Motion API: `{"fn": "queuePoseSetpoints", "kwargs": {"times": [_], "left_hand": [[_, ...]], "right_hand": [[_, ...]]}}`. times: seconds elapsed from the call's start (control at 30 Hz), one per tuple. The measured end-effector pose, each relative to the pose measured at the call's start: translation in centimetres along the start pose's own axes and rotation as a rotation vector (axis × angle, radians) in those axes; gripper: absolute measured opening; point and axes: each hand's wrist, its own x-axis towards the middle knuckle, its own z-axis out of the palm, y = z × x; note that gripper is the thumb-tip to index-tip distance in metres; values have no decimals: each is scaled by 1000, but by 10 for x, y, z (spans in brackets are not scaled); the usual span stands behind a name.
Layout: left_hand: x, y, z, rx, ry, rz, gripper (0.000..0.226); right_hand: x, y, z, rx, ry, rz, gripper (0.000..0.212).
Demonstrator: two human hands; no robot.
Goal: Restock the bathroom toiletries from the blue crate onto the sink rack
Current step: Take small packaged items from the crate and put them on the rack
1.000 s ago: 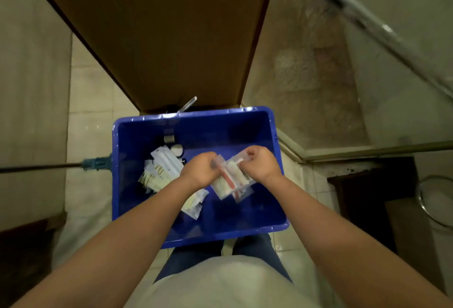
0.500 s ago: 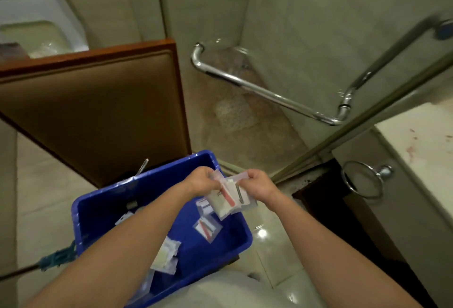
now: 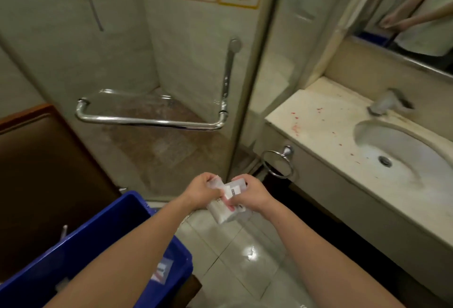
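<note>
While both hands are raised clear of the blue crate (image 3: 93, 234) in the lower left of the frame, the step in hand looks like the carry: a batch is picked and is on its way to the sink side. At least one clear sachet (image 3: 162, 271) remains in the crate's near corner, so restocking is probably not near its end.

Just right of the crate, at centre bottom, the left hand (image 3: 202, 190) has its fingers curled round the upper left edge of a bundle of small toiletry packets (image 3: 225, 209), white and clear plastic with a touch of red. The right hand (image 3: 253, 196) pinches the same bundle from the other side, thumb over the top. The bundle hangs over the tiled floor, touching neither crate nor counter. How many packets it holds is too blurred to count.

Further right, a chrome towel ring (image 3: 278, 163) hangs on the front of the vanity. Above it lies the pale stone counter (image 3: 318, 116), flecked with red, then the oval basin (image 3: 404, 153) and the tap (image 3: 384, 104) in the right of the frame.

No sink rack shows anywhere here. The next move, as I judge it, calls for a turn to the right to find that rack. The bundle should stay squared between both hands, since loose slick sachets could slip and fall to the glossy, possibly wet floor.
</note>
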Motion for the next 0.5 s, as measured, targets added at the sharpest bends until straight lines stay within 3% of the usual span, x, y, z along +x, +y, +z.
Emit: {"fn": "queuePoseSetpoints", "kwargs": {"times": [0.27,0.5], "left_hand": [[-9,59,114,-101,-39,135,90],[-28,103,218,-127,-189,192,95]], "right_hand": [[-41,57,-111,370,300,-16,49],[-87,112,-188,498,431,-43,57]]}}
